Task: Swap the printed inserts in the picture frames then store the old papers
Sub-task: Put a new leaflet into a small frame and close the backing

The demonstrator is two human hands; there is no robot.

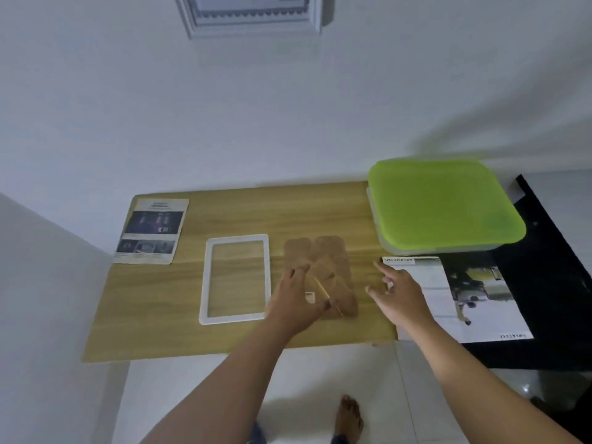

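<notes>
Two printed sheets lie on the worktop [160, 315]: the dark-photo sheet [150, 230] at ten o'clock, the specification sheet [474, 302] at three. One white frame [234, 317] lies emptied at centre. The left hand [294, 306], grip released, steadies one backing board [333, 261]. The right hand [400, 293], grip released, hovers by the specification sheet, likely the new insert. One green-lidded box [445, 203] sits at two o'clock.

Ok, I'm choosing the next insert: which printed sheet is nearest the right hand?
The SPECIFICATION sheet, beside the right hand; the dark-photo sheet lies at the table's far left.
</notes>
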